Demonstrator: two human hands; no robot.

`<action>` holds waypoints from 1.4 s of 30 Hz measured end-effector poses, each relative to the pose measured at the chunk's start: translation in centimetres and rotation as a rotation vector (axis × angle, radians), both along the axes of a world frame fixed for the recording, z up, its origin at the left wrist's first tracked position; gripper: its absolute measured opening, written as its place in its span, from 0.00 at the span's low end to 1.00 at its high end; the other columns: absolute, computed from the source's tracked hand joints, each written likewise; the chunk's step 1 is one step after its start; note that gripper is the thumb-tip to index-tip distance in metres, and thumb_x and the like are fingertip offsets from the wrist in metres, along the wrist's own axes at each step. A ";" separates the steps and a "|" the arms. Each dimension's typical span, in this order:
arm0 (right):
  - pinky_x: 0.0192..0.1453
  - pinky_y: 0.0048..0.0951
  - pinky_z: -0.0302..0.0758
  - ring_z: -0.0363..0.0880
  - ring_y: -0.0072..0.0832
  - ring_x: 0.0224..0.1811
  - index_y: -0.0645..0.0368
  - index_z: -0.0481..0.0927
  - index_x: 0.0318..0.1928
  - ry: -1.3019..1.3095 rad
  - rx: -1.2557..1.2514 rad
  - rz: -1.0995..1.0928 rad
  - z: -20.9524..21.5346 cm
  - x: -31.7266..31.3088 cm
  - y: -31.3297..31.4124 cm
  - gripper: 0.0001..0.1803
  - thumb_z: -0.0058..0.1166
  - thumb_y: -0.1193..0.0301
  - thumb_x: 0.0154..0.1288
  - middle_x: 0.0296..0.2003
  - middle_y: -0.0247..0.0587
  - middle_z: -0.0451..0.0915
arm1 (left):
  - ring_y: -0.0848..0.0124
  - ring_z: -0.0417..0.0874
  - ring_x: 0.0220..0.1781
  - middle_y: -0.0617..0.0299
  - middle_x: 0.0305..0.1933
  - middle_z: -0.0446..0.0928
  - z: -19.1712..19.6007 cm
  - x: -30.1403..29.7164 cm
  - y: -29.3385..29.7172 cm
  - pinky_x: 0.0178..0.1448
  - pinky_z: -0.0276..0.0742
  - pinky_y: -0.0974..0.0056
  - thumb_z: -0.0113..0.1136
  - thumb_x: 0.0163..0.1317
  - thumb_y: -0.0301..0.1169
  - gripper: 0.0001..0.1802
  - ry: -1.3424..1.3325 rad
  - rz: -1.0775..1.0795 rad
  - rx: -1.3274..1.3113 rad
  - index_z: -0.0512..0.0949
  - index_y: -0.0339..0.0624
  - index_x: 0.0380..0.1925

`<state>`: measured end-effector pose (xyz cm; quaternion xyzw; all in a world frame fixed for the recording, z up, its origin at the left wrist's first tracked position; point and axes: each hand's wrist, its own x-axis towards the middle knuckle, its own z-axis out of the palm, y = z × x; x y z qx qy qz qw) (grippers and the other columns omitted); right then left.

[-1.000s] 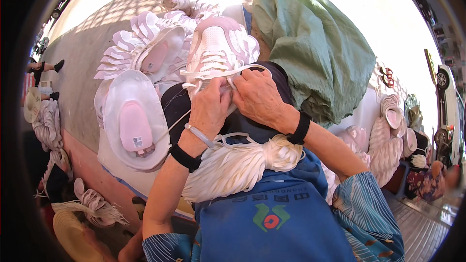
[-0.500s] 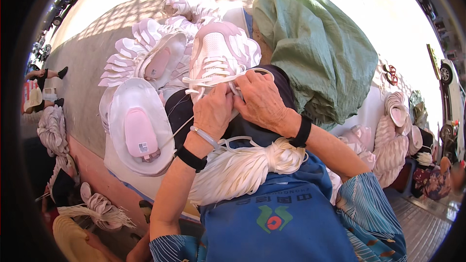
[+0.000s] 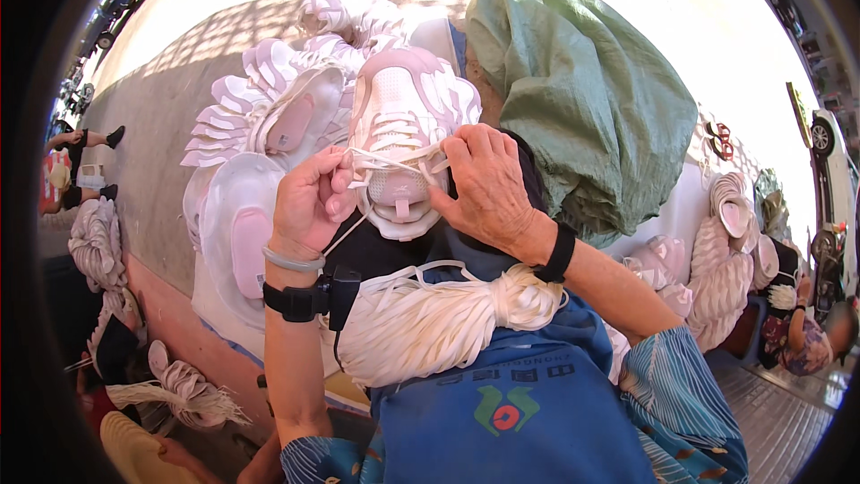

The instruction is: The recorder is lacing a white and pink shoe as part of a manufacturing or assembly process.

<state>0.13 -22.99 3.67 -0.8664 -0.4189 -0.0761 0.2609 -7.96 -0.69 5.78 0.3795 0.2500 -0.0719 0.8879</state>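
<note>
A white and pink sneaker upper (image 3: 400, 90) lies on my lap, toe pointing away from me and tongue toward me. White shoelace (image 3: 394, 158) crosses the front in several rows. My left hand (image 3: 312, 202) is closed at the left side of the opening, pinching a stretch of lace pulled out from the shoe. On the opposite side, my right hand (image 3: 486, 186) grips the lace close to the eyelet edge, its thumb beside the tongue. A thick bundle of white laces (image 3: 430, 315) rests across my blue apron (image 3: 511, 376), below both hands.
Stacked sneaker uppers (image 3: 242, 108) fan out at the left, with a pale upper with a pink insole (image 3: 253, 246) nearest my left arm. A large green sack (image 3: 582, 99) stands at the right. More bundled uppers (image 3: 717, 287) lie farther right, near a seated person (image 3: 793, 332).
My left hand has moved left, away from my right hand, drawing lace with it and turning palm up. The shoe's tongue and heel opening now show between the hands.
</note>
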 end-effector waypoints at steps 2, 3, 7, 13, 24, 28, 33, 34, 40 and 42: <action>0.57 0.42 0.64 0.70 0.44 0.50 0.63 0.72 0.45 0.022 -0.022 -0.005 -0.2 -0.1 0.0 0.26 0.64 0.66 0.46 0.43 0.48 0.70 | 0.81 0.65 0.11 0.69 0.19 0.68 0.3 0.8 0.2 0.13 0.61 0.75 0.47 0.67 0.31 0.09 -0.085 0.020 -0.031 0.72 0.38 0.31; 0.57 0.42 0.64 0.70 0.44 0.50 0.63 0.72 0.45 0.022 -0.024 -0.001 -0.2 0.0 0.0 0.26 0.64 0.66 0.46 0.43 0.48 0.70 | 0.81 0.66 0.11 0.69 0.20 0.70 0.5 1.6 0.2 0.15 0.63 0.76 0.49 0.66 0.33 0.10 -0.114 -0.021 0.061 0.72 0.38 0.31; 0.56 0.41 0.64 0.70 0.44 0.50 0.62 0.72 0.46 0.055 -0.020 0.027 0.0 0.0 0.4 0.25 0.65 0.66 0.48 0.43 0.48 0.71 | 0.79 0.75 0.19 0.65 0.26 0.75 1.8 5.4 -1.0 0.22 0.70 0.74 0.53 0.65 0.37 0.11 -0.011 -0.240 0.686 0.74 0.40 0.37; 0.51 0.40 0.65 0.71 0.42 0.47 0.62 0.76 0.42 0.087 0.043 0.026 0.7 0.9 0.6 0.19 0.63 0.65 0.52 0.40 0.47 0.71 | 0.74 0.81 0.34 0.62 0.40 0.77 0.2 5.3 -0.6 0.37 0.76 0.72 0.54 0.66 0.33 0.12 -0.119 0.068 0.634 0.72 0.38 0.45; 0.43 0.38 0.66 0.73 0.40 0.36 0.60 0.80 0.28 0.088 0.023 -0.004 0.8 1.1 3.6 0.16 0.62 0.58 0.57 0.28 0.44 0.73 | 0.82 0.74 0.27 0.67 0.28 0.75 -1.8 -4.1 -2.7 0.32 0.72 0.75 0.56 0.64 0.29 0.06 -0.119 -0.088 0.975 0.74 0.37 0.35; 0.43 0.42 0.69 0.77 0.44 0.33 0.61 0.80 0.24 0.037 -0.051 -0.007 1.1 2.0 4.3 0.22 0.61 0.52 0.56 0.26 0.49 0.77 | 0.78 0.75 0.26 0.60 0.24 0.76 -3.0 -4.7 -4.6 0.33 0.74 0.69 0.59 0.61 0.30 0.09 -0.143 -0.205 1.240 0.76 0.33 0.35; 0.39 0.41 0.72 0.77 0.45 0.33 0.63 0.79 0.27 0.262 0.054 0.043 0.9 2.1 4.6 0.13 0.58 0.64 0.58 0.26 0.48 0.76 | 0.78 0.76 0.27 0.62 0.26 0.78 -4.4 -4.6 -3.5 0.34 0.74 0.70 0.59 0.62 0.31 0.10 -0.192 -0.235 1.167 0.77 0.34 0.35; 0.38 0.40 0.73 0.76 0.45 0.32 0.63 0.79 0.28 0.270 0.080 0.072 0.6 2.2 4.5 0.08 0.56 0.70 0.58 0.26 0.48 0.75 | 0.78 0.77 0.28 0.62 0.28 0.79 -4.6 -4.7 -3.3 0.34 0.75 0.71 0.58 0.63 0.31 0.10 -0.167 -0.273 1.145 0.79 0.34 0.37; 0.41 0.40 0.74 0.77 0.43 0.34 0.59 0.78 0.37 0.315 0.104 0.104 1.4 1.4 4.4 0.07 0.55 0.72 0.58 0.32 0.47 0.75 | 0.78 0.78 0.25 0.62 0.28 0.80 -5.2 -4.7 -2.4 0.33 0.75 0.72 0.58 0.64 0.32 0.11 -0.165 -0.283 1.058 0.81 0.34 0.40; 0.43 0.40 0.74 0.77 0.43 0.36 0.58 0.77 0.40 0.081 0.018 0.250 1.5 1.2 4.8 0.09 0.55 0.73 0.58 0.35 0.46 0.73 | 0.77 0.79 0.25 0.61 0.28 0.81 -5.3 -5.0 -2.4 0.33 0.75 0.71 0.57 0.64 0.32 0.11 -0.193 -0.270 1.112 0.81 0.34 0.39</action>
